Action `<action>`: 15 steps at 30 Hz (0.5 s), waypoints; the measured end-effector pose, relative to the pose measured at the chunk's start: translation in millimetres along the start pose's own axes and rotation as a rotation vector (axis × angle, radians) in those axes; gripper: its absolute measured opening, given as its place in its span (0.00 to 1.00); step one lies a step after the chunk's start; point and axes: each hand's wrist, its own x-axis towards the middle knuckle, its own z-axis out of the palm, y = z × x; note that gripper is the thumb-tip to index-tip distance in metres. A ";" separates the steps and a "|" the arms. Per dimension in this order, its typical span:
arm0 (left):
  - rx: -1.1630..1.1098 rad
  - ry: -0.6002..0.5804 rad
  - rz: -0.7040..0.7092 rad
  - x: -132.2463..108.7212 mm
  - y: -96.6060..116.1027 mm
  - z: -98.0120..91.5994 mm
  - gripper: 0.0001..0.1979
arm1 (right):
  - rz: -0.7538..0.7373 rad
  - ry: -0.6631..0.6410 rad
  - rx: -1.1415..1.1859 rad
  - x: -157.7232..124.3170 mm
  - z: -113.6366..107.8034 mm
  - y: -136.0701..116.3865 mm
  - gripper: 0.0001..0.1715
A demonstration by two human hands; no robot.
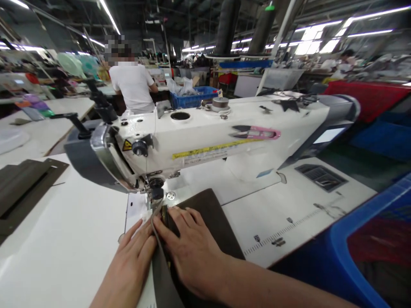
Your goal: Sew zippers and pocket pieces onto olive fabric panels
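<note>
A white industrial sewing machine (pixel 205 132) lies across the white table (pixel 64 239). Below its needle area (pixel 156 192) lies a dark brown fabric piece (pixel 212 218) that runs toward me. My left hand (pixel 135 252) rests flat on the table at the fabric's left edge, fingers stretched toward the needle. My right hand (pixel 189 248) presses flat on top of the fabric, fingers spread, fingertips close behind the presser foot. Neither hand grips anything.
Pink thread snips (pixel 257 132) lie on the machine arm. Dark fabric pieces (pixel 22 188) are stacked at the left. A blue bin (pixel 362 244) stands at my right. A person in a white shirt (pixel 133 87) works at the far table beside a blue basket (pixel 192 97).
</note>
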 end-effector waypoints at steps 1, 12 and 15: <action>0.009 0.002 0.008 1.1 -0.6 -0.7 0.14 | 0.000 0.003 -0.001 0.3 -0.3 0.2 0.28; 0.069 -0.049 0.003 11.3 7.0 -1.7 0.17 | -0.047 -0.007 -0.038 -3.8 -1.1 4.4 0.29; -0.001 -0.042 -0.035 7.4 9.0 -0.6 0.16 | -0.086 -0.048 -0.066 -6.7 -0.7 5.2 0.29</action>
